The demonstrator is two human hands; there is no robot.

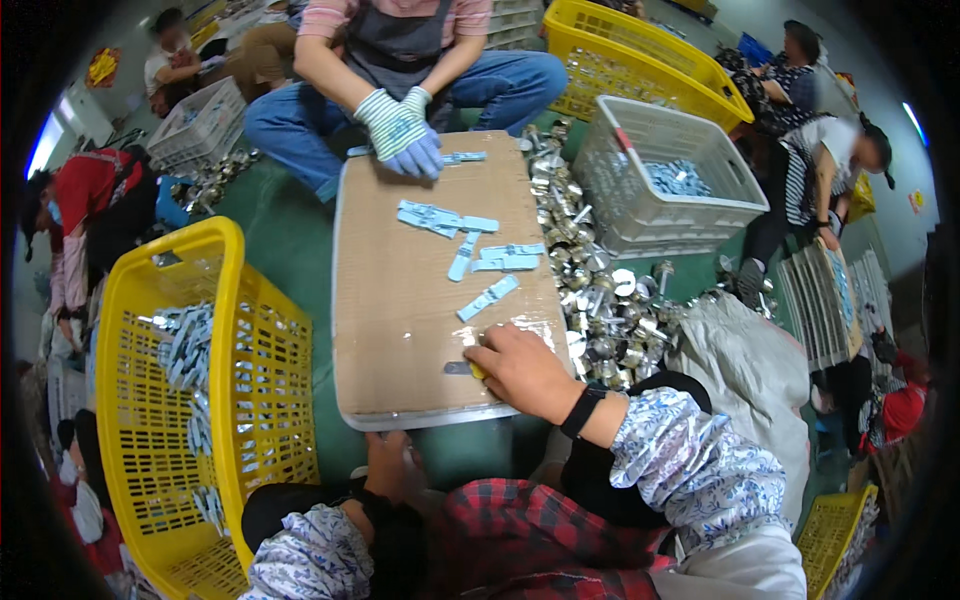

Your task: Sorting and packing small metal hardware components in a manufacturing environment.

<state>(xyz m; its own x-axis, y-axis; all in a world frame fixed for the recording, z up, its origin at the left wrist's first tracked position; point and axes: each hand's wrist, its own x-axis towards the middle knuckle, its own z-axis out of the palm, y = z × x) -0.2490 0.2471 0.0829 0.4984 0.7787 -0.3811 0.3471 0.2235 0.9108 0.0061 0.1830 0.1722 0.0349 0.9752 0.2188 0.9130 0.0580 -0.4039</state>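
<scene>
My right hand (pixel 525 372) rests low on a cardboard-topped board (pixel 400 300), its fingers closed round the yellow end of a small flat grey blade (pixel 457 368). Below the board's near edge is my left hand (pixel 393 466), with its fingers partly hidden; whether it holds anything does not show. Beyond the right hand lie several light-blue printed strips: a single slanted strip (pixel 488 298), a small stack (pixel 508 258) and an overlapping group (pixel 440 218). Across the board, a co-worker's gloved hands (pixel 408 140) are together at the far edge, beside another blue strip (pixel 464 157).
At left stands a yellow basket (pixel 235 330) holding blue strips. Shiny metal knob-like parts (pixel 610 310) heap along the board's right side, near a grey crate (pixel 680 215) and a pale sack (pixel 750 370). A yellow tub (pixel 640 60) stands behind. Other people sit around.
</scene>
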